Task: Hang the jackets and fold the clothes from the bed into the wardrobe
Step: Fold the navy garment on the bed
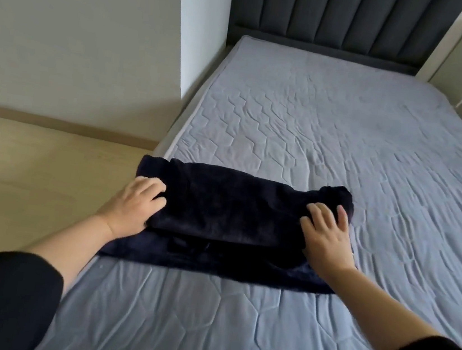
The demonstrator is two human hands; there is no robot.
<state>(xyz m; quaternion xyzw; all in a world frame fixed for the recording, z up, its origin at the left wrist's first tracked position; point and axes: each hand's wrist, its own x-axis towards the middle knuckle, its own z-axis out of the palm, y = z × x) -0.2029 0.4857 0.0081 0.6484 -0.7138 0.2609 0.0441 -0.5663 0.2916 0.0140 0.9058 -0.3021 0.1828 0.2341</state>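
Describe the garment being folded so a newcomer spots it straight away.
Start at the grey padded headboard and follow the pale blue quilted bed down to its near left edge. There lies the dark navy garment, folded into a band, under the left hand and right hand. It is the only clothing visible.

Bare quilted bed (332,135) beyond the garment (226,221) (headboard (318,13) far off).

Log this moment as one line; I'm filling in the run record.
stage: folding | item: dark garment on bed, partly folded | left hand: grips left edge | right hand: rests flat on right side | wardrobe: not in view
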